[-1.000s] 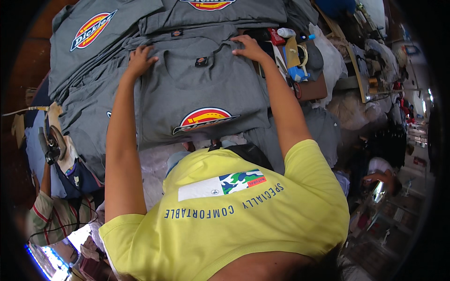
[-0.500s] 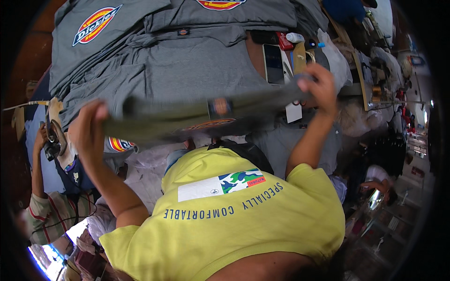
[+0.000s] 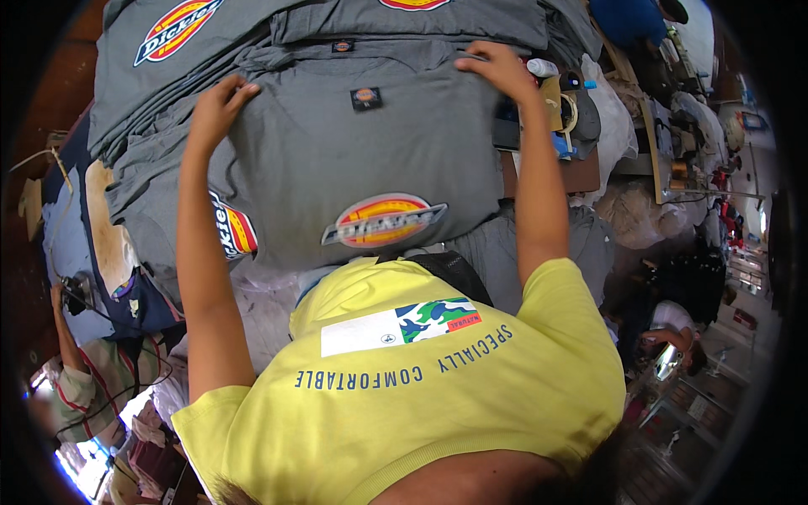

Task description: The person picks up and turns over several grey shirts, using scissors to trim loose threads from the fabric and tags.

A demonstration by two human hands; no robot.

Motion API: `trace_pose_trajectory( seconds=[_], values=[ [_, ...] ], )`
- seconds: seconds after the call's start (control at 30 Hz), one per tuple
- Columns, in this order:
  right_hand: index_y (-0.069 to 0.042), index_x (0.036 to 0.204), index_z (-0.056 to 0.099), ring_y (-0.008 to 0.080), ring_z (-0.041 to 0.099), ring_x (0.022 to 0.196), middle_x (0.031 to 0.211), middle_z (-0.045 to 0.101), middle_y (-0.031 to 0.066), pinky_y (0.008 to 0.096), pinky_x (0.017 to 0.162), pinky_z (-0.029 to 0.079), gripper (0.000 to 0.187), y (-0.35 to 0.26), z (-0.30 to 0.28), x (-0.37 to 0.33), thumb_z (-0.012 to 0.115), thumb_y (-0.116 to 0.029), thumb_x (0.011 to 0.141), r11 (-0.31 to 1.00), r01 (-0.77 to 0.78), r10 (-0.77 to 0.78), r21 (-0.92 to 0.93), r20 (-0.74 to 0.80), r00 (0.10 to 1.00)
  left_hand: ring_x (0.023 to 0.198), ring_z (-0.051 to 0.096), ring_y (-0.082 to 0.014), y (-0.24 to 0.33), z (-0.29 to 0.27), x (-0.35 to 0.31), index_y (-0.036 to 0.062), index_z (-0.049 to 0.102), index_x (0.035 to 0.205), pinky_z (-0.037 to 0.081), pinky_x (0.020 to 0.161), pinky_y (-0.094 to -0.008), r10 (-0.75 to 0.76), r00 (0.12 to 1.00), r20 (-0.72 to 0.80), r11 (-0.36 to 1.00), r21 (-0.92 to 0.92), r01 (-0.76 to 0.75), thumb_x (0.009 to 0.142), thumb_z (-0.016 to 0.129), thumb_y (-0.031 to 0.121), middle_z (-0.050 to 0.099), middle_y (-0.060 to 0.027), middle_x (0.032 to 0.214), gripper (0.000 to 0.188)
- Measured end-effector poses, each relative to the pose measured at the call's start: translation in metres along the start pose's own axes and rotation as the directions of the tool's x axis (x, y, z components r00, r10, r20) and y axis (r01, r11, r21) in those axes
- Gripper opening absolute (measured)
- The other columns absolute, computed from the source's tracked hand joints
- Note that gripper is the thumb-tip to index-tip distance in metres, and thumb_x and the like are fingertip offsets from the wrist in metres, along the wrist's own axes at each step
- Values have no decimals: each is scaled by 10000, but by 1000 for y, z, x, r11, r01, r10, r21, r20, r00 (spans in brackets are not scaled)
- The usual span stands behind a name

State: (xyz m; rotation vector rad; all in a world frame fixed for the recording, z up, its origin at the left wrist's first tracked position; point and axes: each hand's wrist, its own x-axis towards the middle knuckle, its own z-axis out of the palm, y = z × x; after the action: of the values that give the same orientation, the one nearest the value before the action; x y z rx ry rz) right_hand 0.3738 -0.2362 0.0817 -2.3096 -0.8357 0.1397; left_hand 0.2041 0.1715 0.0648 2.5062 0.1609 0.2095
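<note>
A grey T-shirt [image 3: 370, 160] is spread in front of me, with a small dark neck label and a red and yellow oval print near its lower edge. My left hand [image 3: 220, 109] is closed at its left shoulder, the thumb and fingers at the cloth. At the opposite shoulder my right hand [image 3: 502, 74] pinches the fabric. Beneath and behind it lie more grey T-shirts [image 3: 303, 25], stacked and overlapping, some with the same oval print. The print nearest me is slightly blurred.
Right of the shirt, a brown board [image 3: 564, 173] carries a roll of tape [image 3: 569, 114], a white bottle [image 3: 541, 67] and a partly covered phone [image 3: 506, 126]. Clear plastic bags [image 3: 635, 210] lie beyond. On the left, another person's hand [image 3: 59, 296] is beside a dark corded device [image 3: 76, 290].
Both hands have moved away from me, carrying the T-shirt from a blurred, edge-on position to lie spread over the pile. The other person's hand and device have moved nearer on the left.
</note>
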Motion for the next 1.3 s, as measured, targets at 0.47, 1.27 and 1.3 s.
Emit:
trace_pose_trajectory(
  seconds=[0.47, 1.27, 1.3],
  values=[
    [-134, 905, 613, 311, 607, 776, 806, 630, 127, 381, 664, 464, 471, 73, 106, 16, 659, -528, 650, 947, -255, 214, -193, -212, 954, 707, 603, -299, -58, 83, 28, 124, 522, 920, 449, 566, -388, 124, 992, -11, 895, 432, -107, 851, 466, 425, 631, -97, 787, 313],
    [-22, 896, 613, 218, 600, 679, 720, 618, 108, 325, 613, 447, 371, -73, -81, -100, 720, -264, 637, 994, -63, 111, -92, 867, 486, 599, 513, -274, 119, -119, -103, -5, 529, 796, 388, 537, -348, 263, 733, 627, 914, 82, -398, 542, 788, 281, 492, -165, 636, 461],
    [-19, 840, 607, 203, 580, 571, 651, 590, 99, 309, 524, 433, 305, -93, -113, -113, 680, -266, 678, 988, 97, -152, 118, 810, 566, 586, 515, -246, 143, -146, -105, -3, 528, 766, 385, 519, -356, 347, 677, 649, 897, -19, -442, 588, 755, 276, 486, -138, 611, 402]
  ],
)
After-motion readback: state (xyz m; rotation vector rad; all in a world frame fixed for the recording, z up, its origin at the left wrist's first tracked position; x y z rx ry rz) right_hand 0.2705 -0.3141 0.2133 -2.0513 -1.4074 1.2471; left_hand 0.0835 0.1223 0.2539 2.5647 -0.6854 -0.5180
